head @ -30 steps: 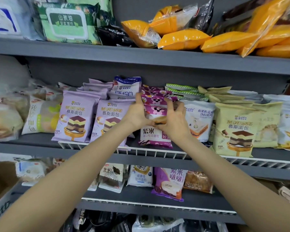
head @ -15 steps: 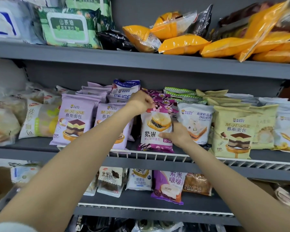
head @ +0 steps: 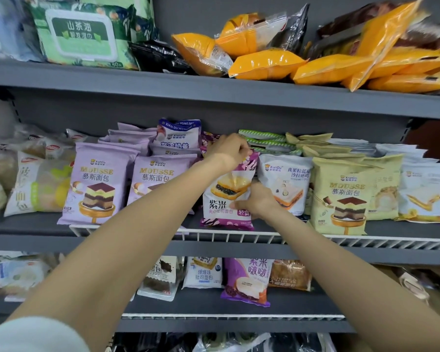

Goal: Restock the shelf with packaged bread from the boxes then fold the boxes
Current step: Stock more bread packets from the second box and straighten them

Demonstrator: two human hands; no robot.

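Note:
A purple-and-white purple-rice bread pack (head: 226,201) stands upright at the front of the middle shelf (head: 214,243), behind the white wire rail. My left hand (head: 228,149) pinches its top edge with curled fingers. My right hand (head: 258,199) grips its right side lower down, thumb on the front of the pack. More purple packs of the same kind are stacked behind it, mostly hidden by my left hand.
Lilac mousse bread packs (head: 97,184) stand to the left, a white blueberry toast pack (head: 286,184) and a yellow mousse pack (head: 341,194) to the right. Orange bread bags (head: 267,63) and a green wipes pack (head: 81,34) fill the top shelf. Other packs lie on the lower shelf (head: 247,280).
The purple pack went from held between both hands to standing upright at the shelf front. My left hand rose to its top edge; my right hand dropped to its lower right side.

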